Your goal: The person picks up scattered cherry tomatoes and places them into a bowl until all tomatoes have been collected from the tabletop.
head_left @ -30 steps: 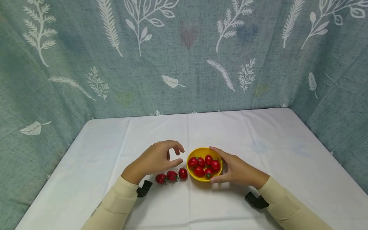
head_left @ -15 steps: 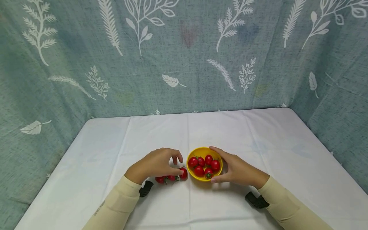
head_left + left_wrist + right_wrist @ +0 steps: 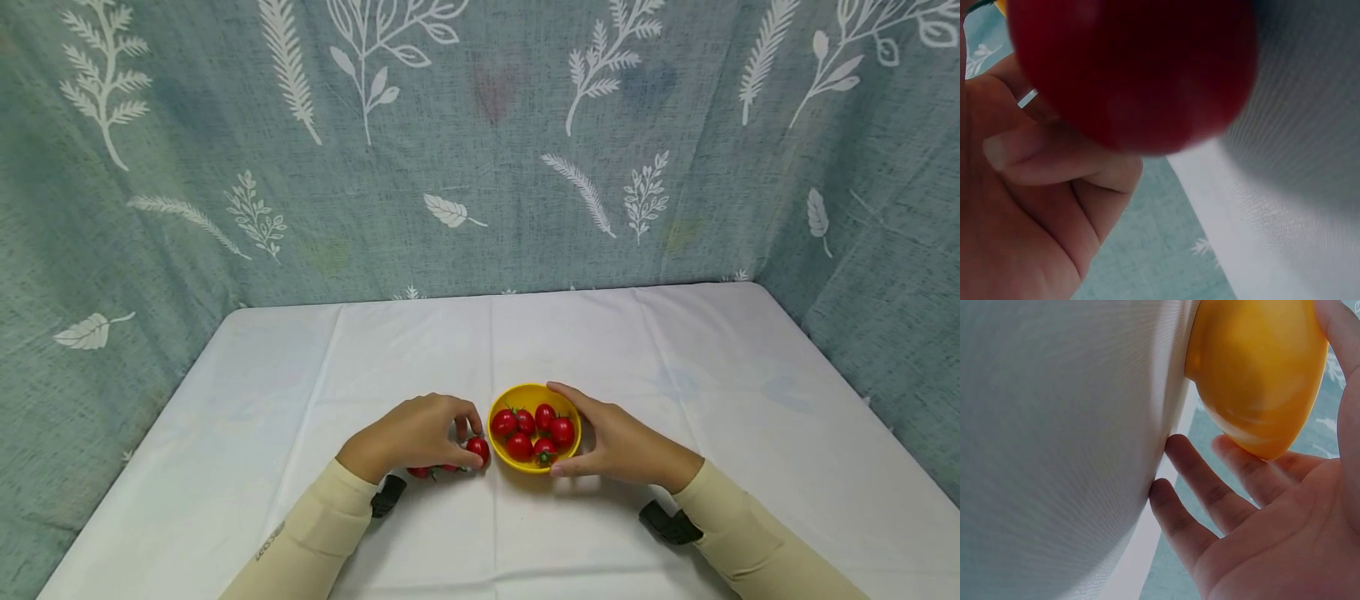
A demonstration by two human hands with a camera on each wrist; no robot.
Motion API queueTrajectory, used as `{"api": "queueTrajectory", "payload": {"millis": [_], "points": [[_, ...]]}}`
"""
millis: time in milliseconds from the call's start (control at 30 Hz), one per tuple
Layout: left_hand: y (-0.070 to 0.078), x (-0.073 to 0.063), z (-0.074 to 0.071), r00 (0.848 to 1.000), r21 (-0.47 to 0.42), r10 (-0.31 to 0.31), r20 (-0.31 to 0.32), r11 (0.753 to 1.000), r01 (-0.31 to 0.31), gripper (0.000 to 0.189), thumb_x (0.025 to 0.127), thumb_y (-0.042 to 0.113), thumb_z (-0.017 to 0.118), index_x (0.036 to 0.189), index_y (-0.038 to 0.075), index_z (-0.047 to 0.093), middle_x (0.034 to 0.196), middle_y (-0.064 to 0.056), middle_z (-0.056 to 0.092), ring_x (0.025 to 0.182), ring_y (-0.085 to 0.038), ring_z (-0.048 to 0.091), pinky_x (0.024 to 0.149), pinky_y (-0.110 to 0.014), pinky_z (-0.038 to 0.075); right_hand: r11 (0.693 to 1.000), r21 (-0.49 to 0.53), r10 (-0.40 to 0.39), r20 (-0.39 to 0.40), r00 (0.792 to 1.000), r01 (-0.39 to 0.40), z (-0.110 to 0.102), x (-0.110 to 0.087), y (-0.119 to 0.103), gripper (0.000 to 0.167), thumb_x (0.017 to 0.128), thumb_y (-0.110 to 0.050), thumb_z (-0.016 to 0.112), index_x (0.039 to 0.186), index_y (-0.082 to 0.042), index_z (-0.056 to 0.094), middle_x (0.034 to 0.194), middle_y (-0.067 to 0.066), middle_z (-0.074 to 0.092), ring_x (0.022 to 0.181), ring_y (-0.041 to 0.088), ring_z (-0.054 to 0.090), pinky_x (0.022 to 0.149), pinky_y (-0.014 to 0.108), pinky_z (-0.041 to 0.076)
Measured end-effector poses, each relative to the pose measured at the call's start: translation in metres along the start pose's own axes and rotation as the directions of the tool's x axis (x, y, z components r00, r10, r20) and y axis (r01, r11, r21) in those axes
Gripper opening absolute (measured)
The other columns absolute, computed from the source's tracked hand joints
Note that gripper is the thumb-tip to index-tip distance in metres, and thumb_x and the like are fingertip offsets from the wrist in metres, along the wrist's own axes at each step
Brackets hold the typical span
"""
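A yellow bowl (image 3: 530,469) stands on the white tabletop with several red cherry tomatoes (image 3: 519,447) inside. My right hand (image 3: 626,442) holds the bowl from its right side, thumb at the near rim and a finger at the far rim. In the right wrist view, fingers touch the bowl's outer wall (image 3: 1260,369) while other fingertips rest on the cloth. Just left of the bowl, my left hand (image 3: 412,433) pinches a cherry tomato (image 3: 478,448) between thumb and index finger. Two more tomatoes (image 3: 418,472) lie partly hidden under that hand. One tomato (image 3: 1135,69) fills the top of the left wrist view.
A white cloth (image 3: 420,350) with fold creases covers the table. Behind and at both sides hangs a green-blue curtain (image 3: 465,150) with white leaf prints. Each wrist bears a small black device (image 3: 670,523).
My left hand has come down and slightly right, closing thumb and index finger on the tomato nearest the bowl and covering more of the other two. The right hand and bowl stay put.
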State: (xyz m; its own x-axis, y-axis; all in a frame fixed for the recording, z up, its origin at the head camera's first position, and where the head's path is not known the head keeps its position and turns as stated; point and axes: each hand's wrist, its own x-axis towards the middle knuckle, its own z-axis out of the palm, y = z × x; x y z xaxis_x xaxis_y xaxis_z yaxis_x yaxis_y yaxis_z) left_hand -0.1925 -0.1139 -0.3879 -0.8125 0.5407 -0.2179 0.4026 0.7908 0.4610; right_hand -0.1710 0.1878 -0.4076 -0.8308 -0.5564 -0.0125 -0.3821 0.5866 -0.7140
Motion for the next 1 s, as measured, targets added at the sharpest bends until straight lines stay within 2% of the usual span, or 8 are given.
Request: {"api": "queueTrajectory", "payload": {"millis": [300, 700, 800, 1000], "points": [[-0.0004, -0.0003, 0.0004, 1.0, 0.012, 0.016, -0.008, 1.0, -0.016, 0.03, 0.077, 0.044, 0.084, 0.097, 0.029, 0.068, 0.088, 0.012, 0.065, 0.077, -0.009, 0.057, 0.068, -0.031, 0.048, 1.0, 0.007, -0.004, 0.001, 1.0, 0.004, -0.0003, -0.0007, -0.0001, 0.108, 0.073, -0.048, 0.087, 0.158, -0.014, 0.027, 0.155, 0.003, 0.045, 0.145, 0.024, 0.042, 0.118, 0.05, 0.032], [0.0022, -0.0015, -0.0043, 0.999, 0.01, -0.026, -0.018, 1.0, 0.026, 0.026, 0.08, 0.047, 0.081, 0.095, 0.033, 0.066, 0.093, 0.014, 0.065, 0.074, -0.009, 0.057, 0.062, -0.03, 0.048, 1.0, 0.009, -0.009, 0.001, 1.0, 0.009, 0.0001, -0.0006, 0.0011, 0.108, 0.073, -0.046, 0.087, 0.158, -0.014, 0.027, 0.155, 0.003, 0.045, 0.145, 0.024, 0.042, 0.118, 0.051, 0.032], [0.0034, -0.0022, -0.0063, 0.999, 0.019, -0.019, -0.043, 1.0, 0.02, 0.025, 0.08, 0.046, 0.081, 0.094, 0.034, 0.065, 0.092, 0.017, 0.064, 0.076, -0.009, 0.056, 0.065, -0.03, 0.047, 1.0, 0.01, -0.008, 0.001, 1.0, 0.008, 0.0001, -0.0006, 0.0011, 0.108, 0.073, -0.044, 0.087, 0.158, -0.014, 0.027, 0.155, 0.003, 0.045, 0.145, 0.025, 0.042, 0.118, 0.051, 0.032], [0.0036, -0.0031, -0.0089, 0.992, 0.048, 0.036, -0.119, 0.998, -0.031, 0.025, 0.081, 0.043, 0.08, 0.098, 0.033, 0.065, 0.089, 0.02, 0.066, 0.077, -0.008, 0.056, 0.071, -0.029, 0.047, 1.0, 0.01, -0.005, -0.001, 1.0, 0.005, 0.0003, -0.0005, 0.0011, 0.108, 0.073, -0.044, 0.088, 0.158, -0.015, 0.027, 0.155, 0.003, 0.045, 0.145, 0.025, 0.042, 0.118, 0.052, 0.032]]}}
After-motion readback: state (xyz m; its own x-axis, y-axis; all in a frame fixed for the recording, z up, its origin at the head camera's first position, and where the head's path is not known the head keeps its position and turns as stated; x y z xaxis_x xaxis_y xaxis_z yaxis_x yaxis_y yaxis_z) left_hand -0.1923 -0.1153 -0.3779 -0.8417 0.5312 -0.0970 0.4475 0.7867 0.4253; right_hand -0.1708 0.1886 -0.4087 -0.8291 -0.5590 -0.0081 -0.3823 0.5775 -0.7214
